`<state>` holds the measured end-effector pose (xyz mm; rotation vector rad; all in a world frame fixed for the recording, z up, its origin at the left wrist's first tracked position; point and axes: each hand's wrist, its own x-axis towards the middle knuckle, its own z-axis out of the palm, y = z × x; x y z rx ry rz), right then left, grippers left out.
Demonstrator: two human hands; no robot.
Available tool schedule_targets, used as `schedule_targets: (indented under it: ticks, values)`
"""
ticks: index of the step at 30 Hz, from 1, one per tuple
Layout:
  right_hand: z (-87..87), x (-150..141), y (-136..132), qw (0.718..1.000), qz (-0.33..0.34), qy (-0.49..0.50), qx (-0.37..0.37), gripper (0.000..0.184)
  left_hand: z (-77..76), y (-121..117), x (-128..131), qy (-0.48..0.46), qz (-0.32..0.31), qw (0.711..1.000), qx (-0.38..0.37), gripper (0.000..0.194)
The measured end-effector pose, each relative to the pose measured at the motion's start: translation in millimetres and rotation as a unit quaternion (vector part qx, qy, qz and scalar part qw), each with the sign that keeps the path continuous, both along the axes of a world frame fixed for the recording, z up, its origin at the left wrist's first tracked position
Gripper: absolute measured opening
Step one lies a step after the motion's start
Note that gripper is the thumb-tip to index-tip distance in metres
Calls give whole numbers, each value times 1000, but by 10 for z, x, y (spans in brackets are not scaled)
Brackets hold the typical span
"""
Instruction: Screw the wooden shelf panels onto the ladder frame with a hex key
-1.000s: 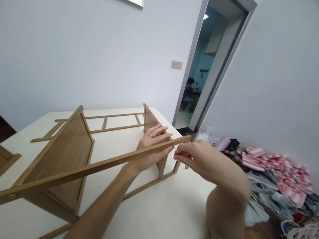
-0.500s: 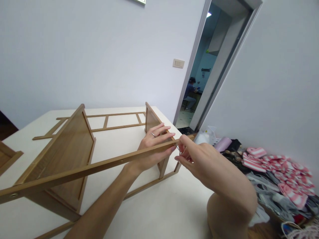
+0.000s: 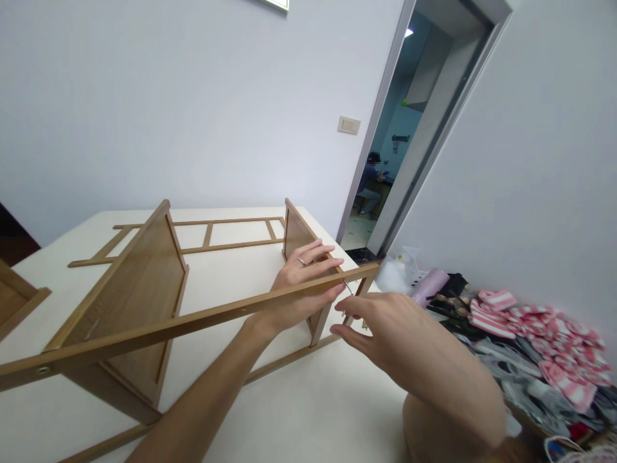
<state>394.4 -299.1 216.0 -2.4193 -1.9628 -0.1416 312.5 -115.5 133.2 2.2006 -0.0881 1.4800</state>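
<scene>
A brown wooden frame lies on a white table (image 3: 308,418), with panels set upright between its rails. My left hand (image 3: 294,286), with a ring on one finger, grips the frame where the near rail (image 3: 212,319) meets the right-hand panel (image 3: 299,233). Its fingers lie over the rail and its thumb is below. At the rail's bolt hole sits a thin silver hex key (image 3: 348,288). The bent fingers of my right hand (image 3: 373,318) are on the key, with the thumb a little apart; part of the key is hidden by the fingers.
Another panel (image 3: 135,283) stands in the frame to the left, beside a loose wooden piece (image 3: 17,302). Behind lies the ladder-like far side (image 3: 208,235). Clothes (image 3: 544,328) are heaped at the right. Through the doorway a person (image 3: 369,183) sits in another room.
My right hand rose round the hex key, then dropped below it, and its thumb has come away from the fingers. The key has turned slightly. My left hand keeps its place on the frame.
</scene>
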Motion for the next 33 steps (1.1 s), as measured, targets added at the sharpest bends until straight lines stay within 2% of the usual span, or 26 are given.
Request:
schedule_targets:
  ticks: [6, 10, 15, 24, 33]
  values:
    - [2, 21, 12, 999, 32, -2, 31, 3, -6, 12, 0, 7, -5, 1000, 0, 28]
    - [-5, 28, 26, 999, 36, 2, 24, 1, -5, 10, -1, 8, -5, 1000, -5, 28]
    - [-65, 21, 33, 1000, 18, 2, 7, 10, 5, 8, -10, 11, -2, 1000, -2, 27]
    - [-285, 13, 12, 995, 41, -75, 43, 18, -19, 27, -7, 17, -6, 1000, -1, 31]
    - [-246, -55, -30, 994, 66, -74, 49, 21, -20, 15, -1, 13, -12, 1000, -13, 30]
